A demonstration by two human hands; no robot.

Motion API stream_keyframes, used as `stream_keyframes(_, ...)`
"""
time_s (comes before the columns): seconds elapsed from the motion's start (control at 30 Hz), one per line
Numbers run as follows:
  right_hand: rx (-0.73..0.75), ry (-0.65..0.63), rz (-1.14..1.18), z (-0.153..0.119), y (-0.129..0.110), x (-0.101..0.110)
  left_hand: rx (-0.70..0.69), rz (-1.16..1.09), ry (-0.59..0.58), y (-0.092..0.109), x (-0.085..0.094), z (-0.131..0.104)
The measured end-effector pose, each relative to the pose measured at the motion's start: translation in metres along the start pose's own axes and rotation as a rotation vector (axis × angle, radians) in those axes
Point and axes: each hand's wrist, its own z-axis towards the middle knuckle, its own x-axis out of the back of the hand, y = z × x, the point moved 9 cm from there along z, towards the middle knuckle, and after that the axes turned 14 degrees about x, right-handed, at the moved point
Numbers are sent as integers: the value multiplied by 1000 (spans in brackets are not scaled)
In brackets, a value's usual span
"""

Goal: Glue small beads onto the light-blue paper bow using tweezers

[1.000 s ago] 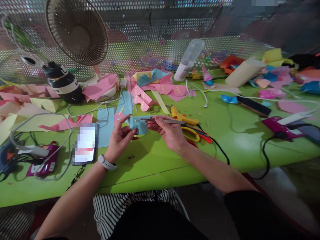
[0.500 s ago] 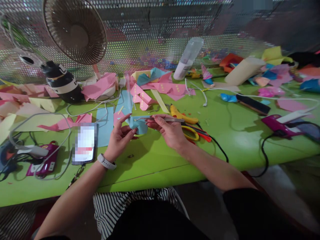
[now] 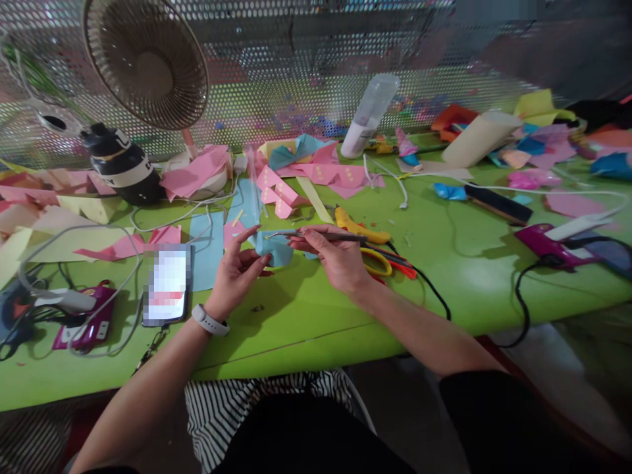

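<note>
My left hand (image 3: 240, 266) pinches a small piece of light blue paper (image 3: 279, 251) by its left side, fingers and thumb closed on it. My right hand (image 3: 336, 257) grips a pair of metal tweezers (image 3: 309, 235), which point left. Their tips meet the upper part of the blue paper, beside a tiny yellowish bit. Whether that bit is between the tips, I cannot tell. Scissors with yellow handles (image 3: 378, 261) and a yellow hot glue gun (image 3: 363, 226) lie just beyond my right hand.
A phone (image 3: 166, 283) lies left of my left arm. Pink folded paper pieces (image 3: 281, 191) and blue sheets (image 3: 207, 247) lie behind my hands. A fan (image 3: 148, 66), a black bottle (image 3: 121, 161), a clear plastic bottle (image 3: 370, 115) and loose cables stand or lie around.
The tweezers have tilted slightly, and the blue paper has turned a little between my fingers. Both hands stay in nearly the same place.
</note>
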Motion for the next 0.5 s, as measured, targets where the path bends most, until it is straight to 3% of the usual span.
stream_keyframes(0.33, 101, -89, -129, -1, -10, -2, 5, -3, -4, -2, 1, 1)
stream_keyframes(0.5, 127, -72, -127, -1, -13, 0, 14, -19, 2, -1, 2, 1)
